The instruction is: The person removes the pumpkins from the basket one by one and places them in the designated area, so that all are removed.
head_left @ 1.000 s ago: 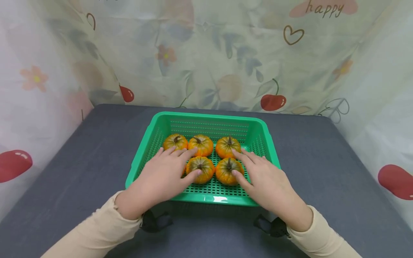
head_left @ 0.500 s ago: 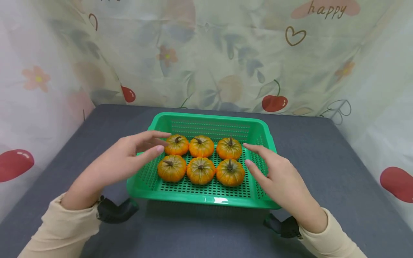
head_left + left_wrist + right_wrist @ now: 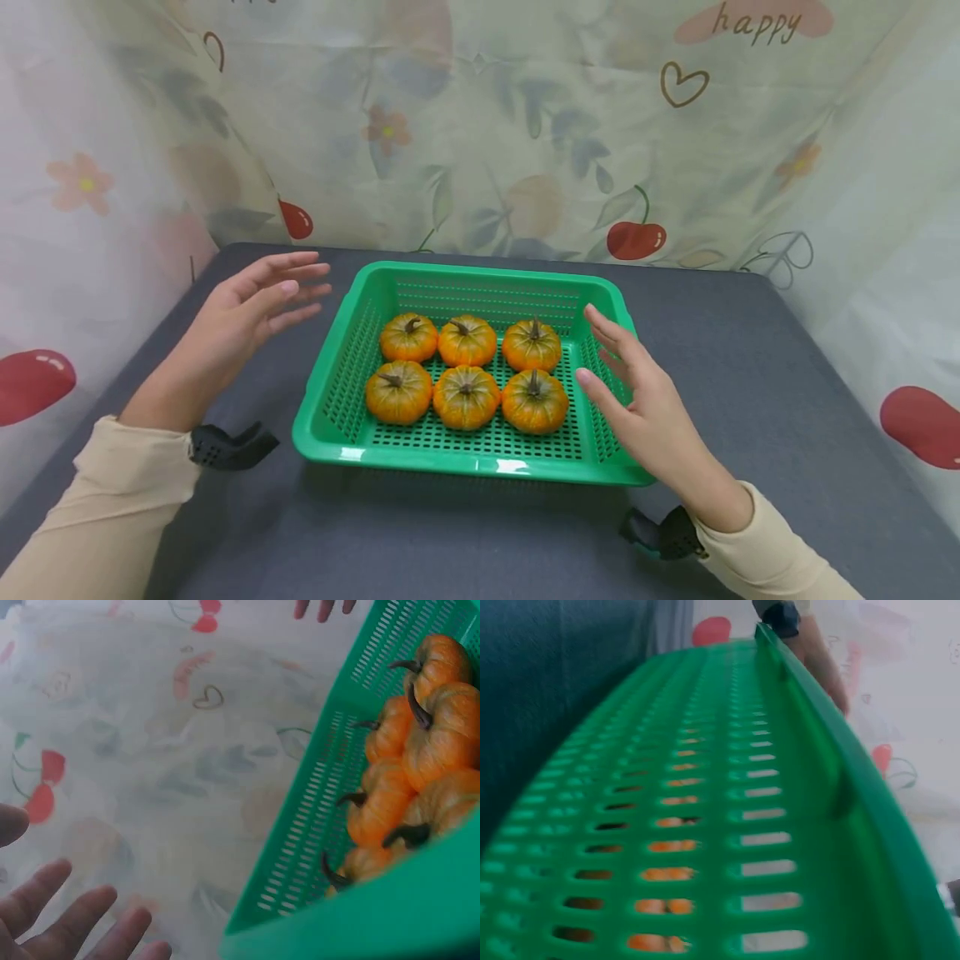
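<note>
A green plastic basket (image 3: 480,468) with slotted walls stands on the table. Inside lie several small orange pumpkins (image 3: 467,397) with brown stems, set in two rows of three. My left hand (image 3: 236,321) hovers left of the basket, fingers spread and holding nothing; its fingers (image 3: 82,915) also show apart from the basket in the left wrist view. Over the basket's right rim is my right hand (image 3: 645,396), thumb and fingers apart, nothing between them. The right wrist view has the basket wall (image 3: 712,825) up close, with orange pumpkins visible through its slots.
A dark grey cloth covers the table (image 3: 480,542). Behind and at both sides hangs a pale printed curtain (image 3: 465,125) with cherries, leaves and flowers. Black bands sit on the left wrist (image 3: 234,447) and right wrist (image 3: 663,533).
Both hands have come away from the pumpkins. The left hand moved left, out past the basket; the right drew back to the right rim. Basket and pumpkins stay in place.
</note>
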Available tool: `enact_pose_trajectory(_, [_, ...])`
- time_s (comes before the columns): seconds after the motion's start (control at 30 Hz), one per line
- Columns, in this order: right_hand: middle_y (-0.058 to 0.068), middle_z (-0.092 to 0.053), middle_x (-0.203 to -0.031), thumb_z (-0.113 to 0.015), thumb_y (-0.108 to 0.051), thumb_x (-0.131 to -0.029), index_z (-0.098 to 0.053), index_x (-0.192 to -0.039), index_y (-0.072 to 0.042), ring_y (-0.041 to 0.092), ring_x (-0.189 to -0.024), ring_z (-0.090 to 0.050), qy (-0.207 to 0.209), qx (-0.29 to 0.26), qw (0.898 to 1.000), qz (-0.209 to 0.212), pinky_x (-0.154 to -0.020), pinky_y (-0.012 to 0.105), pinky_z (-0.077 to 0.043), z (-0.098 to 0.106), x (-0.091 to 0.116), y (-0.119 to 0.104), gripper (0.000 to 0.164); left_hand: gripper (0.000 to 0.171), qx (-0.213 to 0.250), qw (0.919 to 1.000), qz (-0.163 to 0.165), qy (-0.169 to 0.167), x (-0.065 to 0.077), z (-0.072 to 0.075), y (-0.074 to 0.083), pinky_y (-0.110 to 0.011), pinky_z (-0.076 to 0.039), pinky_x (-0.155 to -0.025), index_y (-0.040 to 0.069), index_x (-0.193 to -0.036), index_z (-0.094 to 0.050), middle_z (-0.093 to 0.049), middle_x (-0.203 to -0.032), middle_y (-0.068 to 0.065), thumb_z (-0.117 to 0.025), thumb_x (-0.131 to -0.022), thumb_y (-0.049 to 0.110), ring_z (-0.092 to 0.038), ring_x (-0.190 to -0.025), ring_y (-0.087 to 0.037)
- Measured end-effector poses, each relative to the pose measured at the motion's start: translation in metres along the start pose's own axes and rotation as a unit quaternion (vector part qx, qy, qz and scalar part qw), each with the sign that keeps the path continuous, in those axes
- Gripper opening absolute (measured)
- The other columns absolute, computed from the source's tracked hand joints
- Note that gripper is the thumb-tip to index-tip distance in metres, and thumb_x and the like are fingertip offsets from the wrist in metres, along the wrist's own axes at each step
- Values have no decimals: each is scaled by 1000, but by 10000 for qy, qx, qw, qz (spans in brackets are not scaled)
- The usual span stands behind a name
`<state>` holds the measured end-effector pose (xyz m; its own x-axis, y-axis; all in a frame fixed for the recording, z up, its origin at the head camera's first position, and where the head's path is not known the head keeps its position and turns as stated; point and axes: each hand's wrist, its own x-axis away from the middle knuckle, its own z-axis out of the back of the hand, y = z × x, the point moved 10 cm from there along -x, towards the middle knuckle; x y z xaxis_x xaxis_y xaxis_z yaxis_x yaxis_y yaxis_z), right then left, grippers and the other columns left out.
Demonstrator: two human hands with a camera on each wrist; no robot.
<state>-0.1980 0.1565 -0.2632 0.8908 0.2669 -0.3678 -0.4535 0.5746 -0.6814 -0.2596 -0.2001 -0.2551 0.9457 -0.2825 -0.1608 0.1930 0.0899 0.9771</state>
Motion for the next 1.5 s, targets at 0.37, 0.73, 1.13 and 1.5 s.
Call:
enact_pose_trajectory(0.37, [-4, -13, -162, -58, -29, -98, -15, -155, -33, 22, -149, -17, -876, -736, 9921, -514, -115, 54, -27, -23, -8, 19, 71, 70, 324, 9866, 1554, -390, -18, 6, -58, -32, -55, -91, 21, -157, -10, -11, -162, -16, -51, -102, 28, -27, -143, -41])
enact_pose_trajectory(0.73, [6, -19, -161, -62, -34, -95, -21, -155, -21, 31, -147, -20, -1650, -968, 9754, -1095, -116, 59, -22, -48, -12, 30, 74, 88, 245, 9650, 2228, -1363, -18, -13, -89, -62, -45, -98, 27, -157, 5, -19, -157, -24, -60, -97, 29, -42, -134, -42])
enact_pose_trajectory(1.13, [11, -23, -160, -63, -20, -96, -24, -154, -9, 35, -147, -19, -2155, -1274, 9556, -1555, -117, 58, -19, -71, -19, 43, 70, 91, 543, 9580, 2333, -1578, -16, -20, -93, -57, -52, -89, 37, -155, 7, -16, -159, -22, -59, -97, 13, -63, -112, -25])
enact_pose_trajectory(1.5, [17, -33, -154, -68, -21, -92, -35, -149, -5, 38, -144, -24, -2377, -690, 9508, -1862, -115, 58, -24, -76, -17, 51, 67, 94, 751, 9502, 2589, -1566, -17, -23, -98, -55, -52, -93, 45, -153, 7, -15, -160, -20, -60, -96, 12, -64, -112, -26])
